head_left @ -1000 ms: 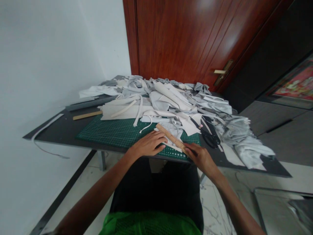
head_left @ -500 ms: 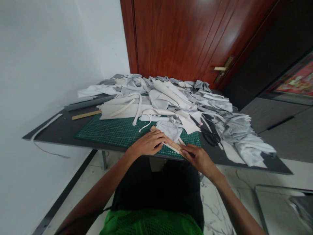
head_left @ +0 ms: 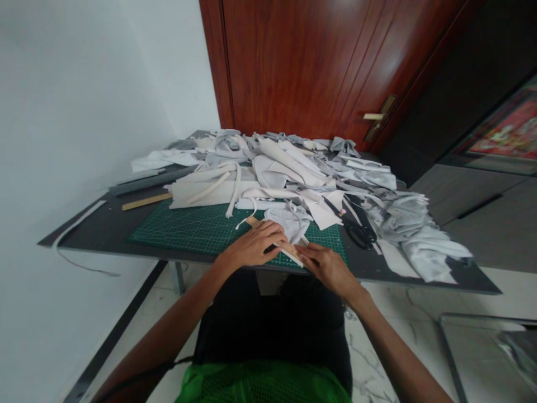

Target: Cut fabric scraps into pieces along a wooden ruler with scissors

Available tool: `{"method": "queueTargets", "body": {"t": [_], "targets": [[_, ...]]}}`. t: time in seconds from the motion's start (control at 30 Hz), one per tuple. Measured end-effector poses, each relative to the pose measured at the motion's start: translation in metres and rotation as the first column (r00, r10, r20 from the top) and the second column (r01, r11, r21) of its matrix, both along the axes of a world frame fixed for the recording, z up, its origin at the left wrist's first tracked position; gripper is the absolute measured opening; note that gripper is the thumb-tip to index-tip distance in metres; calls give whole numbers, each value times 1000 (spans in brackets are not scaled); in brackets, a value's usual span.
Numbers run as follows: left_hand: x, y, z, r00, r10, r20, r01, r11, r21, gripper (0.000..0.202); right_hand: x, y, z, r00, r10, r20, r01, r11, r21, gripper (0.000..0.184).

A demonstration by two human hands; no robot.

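A wooden ruler (head_left: 288,248) slants across the near edge of the green cutting mat (head_left: 184,229). My left hand (head_left: 258,244) lies over the ruler, fingers bent and pressing on it. My right hand (head_left: 329,267) closes around its lower right end; the fingertips are partly hidden. Along the ruler's near side runs a narrow pale strip (head_left: 292,257), partly covered by the ruler. Just beyond sits a piece of light grey fabric (head_left: 289,222). Black-handled scissors (head_left: 358,232) rest to the right of the mat.
Heaped pale and grey fabric scraps (head_left: 281,162) fill the back of the dark table (head_left: 104,229) and spill along its right side. Another wooden strip (head_left: 146,201) lies at left. A long thin band (head_left: 78,224) hangs over the front edge. A wooden door (head_left: 289,67) stands behind.
Both hands and the ruler have shifted slightly left and toward me. My right hand is nearer my left hand. The view has tilted a little.
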State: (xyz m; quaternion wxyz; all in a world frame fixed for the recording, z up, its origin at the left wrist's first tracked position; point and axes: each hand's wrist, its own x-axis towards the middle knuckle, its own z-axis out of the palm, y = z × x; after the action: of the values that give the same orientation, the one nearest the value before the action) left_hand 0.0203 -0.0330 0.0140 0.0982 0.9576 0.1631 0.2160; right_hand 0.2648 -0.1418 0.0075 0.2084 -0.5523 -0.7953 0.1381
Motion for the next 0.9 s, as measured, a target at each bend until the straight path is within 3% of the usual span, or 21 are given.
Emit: {"method": "queueTargets", "body": {"t": [0.23, 0.43, 0.53, 0.67, 0.8, 0.9], "targets": [[0, 2, -3, 1000, -26, -4, 26, 998, -64, 21, 6, 3, -2, 995, 48, -82, -48, 999, -2, 34], [-1, 5, -6, 999, -13, -52, 10, 998, -66, 25, 5, 7, 11, 986, 90, -138, -69, 986, 151, 27], [-1, 6, -5, 999, -26, -47, 21, 993, -116, 24, 4, 19, 14, 968, 154, -200, -125, 981, 148, 28], [-2, 7, -2, 999, -39, -23, 35, 984, -174, 26, 3, 43, 0, 949, 261, -177, -236, 960, 154, 25], [-2, 8, -2, 998, -48, -27, 42, 979, -201, 29, 3, 58, -16, 958, 242, -152, -211, 958, 196, 19], [-1, 9, -3, 998, -63, -10, 59, 975, -216, 31, 6, 61, -18, 961, 234, -149, -203, 959, 197, 18]]}}
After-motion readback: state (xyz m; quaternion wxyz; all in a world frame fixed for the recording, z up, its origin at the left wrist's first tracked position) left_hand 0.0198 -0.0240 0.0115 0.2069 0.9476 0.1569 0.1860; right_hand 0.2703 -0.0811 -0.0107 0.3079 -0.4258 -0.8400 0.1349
